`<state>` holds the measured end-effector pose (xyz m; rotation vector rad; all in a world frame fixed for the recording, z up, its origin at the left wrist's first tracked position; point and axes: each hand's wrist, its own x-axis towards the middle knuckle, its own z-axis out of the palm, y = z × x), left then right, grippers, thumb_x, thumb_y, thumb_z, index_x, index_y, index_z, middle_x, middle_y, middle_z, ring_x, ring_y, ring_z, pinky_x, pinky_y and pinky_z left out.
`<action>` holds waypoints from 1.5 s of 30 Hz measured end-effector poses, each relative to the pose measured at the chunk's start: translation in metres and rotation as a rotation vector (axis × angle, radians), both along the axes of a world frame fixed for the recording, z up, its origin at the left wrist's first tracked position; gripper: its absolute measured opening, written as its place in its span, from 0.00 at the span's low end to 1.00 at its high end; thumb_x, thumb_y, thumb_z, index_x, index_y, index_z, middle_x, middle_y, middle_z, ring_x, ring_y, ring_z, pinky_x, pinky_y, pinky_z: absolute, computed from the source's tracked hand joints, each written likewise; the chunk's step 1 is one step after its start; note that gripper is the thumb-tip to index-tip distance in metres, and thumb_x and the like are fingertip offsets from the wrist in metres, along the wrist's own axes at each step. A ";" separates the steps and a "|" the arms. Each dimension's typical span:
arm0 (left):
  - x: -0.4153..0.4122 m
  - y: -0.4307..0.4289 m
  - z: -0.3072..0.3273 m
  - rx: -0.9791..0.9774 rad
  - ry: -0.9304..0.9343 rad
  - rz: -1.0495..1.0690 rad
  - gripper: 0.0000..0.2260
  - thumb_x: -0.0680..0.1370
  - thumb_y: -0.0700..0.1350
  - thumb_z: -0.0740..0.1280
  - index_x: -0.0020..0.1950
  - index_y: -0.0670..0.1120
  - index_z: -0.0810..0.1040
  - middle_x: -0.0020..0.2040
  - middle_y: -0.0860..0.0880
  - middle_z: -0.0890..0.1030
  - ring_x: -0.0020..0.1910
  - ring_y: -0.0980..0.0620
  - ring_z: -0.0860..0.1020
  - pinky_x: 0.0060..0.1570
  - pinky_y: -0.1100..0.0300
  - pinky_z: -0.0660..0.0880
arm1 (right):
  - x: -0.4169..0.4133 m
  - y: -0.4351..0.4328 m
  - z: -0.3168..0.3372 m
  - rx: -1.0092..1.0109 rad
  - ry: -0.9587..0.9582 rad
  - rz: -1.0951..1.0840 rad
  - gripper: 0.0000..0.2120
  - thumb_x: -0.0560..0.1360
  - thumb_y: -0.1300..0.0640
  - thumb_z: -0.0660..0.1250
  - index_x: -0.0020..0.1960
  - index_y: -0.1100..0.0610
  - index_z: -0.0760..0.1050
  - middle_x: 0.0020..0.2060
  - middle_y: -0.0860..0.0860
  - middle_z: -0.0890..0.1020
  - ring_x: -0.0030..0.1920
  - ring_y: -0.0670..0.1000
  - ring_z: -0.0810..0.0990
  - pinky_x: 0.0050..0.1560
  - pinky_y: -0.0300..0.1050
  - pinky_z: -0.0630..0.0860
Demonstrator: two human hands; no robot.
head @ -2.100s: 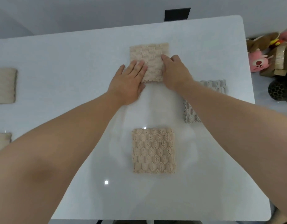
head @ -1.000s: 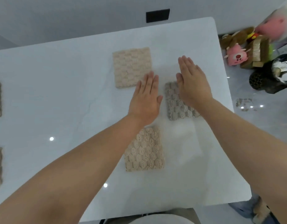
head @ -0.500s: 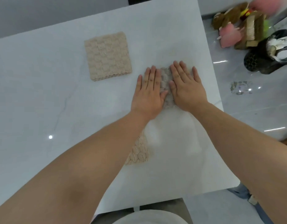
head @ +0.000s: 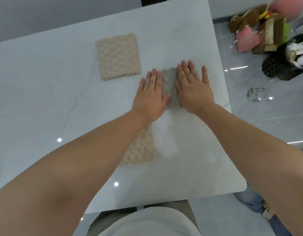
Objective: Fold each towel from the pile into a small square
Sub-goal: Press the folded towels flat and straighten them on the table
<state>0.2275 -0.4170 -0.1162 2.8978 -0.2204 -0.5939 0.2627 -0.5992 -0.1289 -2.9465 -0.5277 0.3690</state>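
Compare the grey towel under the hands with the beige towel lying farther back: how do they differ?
The grey towel is mostly covered, pressed by the left hand and right hand; the beige towel lies untouched and shows as a full square. The grey towel sits nearer the person and right of the beige towel. Both are bumpy-textured and flat on the table.

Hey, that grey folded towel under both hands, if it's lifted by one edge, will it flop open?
Probably yes: the grey towel looks like soft, knobbly cloth, so it should sag and unfold. It likely slides easily on the glossy table, which may be why the left hand and right hand press it flat.
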 end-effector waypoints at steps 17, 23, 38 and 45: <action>-0.211 0.236 0.039 0.017 -0.002 0.317 0.29 0.85 0.55 0.42 0.82 0.40 0.54 0.82 0.43 0.55 0.82 0.46 0.51 0.80 0.54 0.46 | -0.173 0.223 0.044 0.187 0.163 0.264 0.29 0.84 0.49 0.38 0.82 0.60 0.51 0.82 0.54 0.55 0.82 0.53 0.48 0.81 0.53 0.46; -0.262 0.381 0.031 -0.019 -0.067 0.398 0.28 0.85 0.54 0.45 0.82 0.40 0.54 0.83 0.43 0.54 0.82 0.47 0.49 0.80 0.53 0.45 | -0.223 0.362 0.038 0.159 0.214 0.354 0.28 0.85 0.49 0.38 0.82 0.59 0.47 0.82 0.52 0.50 0.82 0.52 0.45 0.80 0.49 0.42; -0.365 0.664 0.031 -0.242 -0.073 0.831 0.17 0.81 0.40 0.61 0.70 0.47 0.71 0.66 0.41 0.71 0.64 0.40 0.72 0.60 0.49 0.72 | -0.326 0.675 0.047 0.413 0.533 -0.176 0.07 0.79 0.57 0.58 0.57 0.53 0.64 0.47 0.56 0.77 0.42 0.58 0.78 0.39 0.48 0.72; -0.363 0.664 0.023 -0.346 -0.032 0.729 0.18 0.80 0.39 0.63 0.70 0.49 0.71 0.64 0.43 0.72 0.61 0.43 0.74 0.61 0.50 0.74 | -0.335 0.670 0.042 0.414 0.464 -0.160 0.17 0.77 0.64 0.58 0.65 0.54 0.68 0.51 0.57 0.72 0.44 0.57 0.75 0.44 0.45 0.70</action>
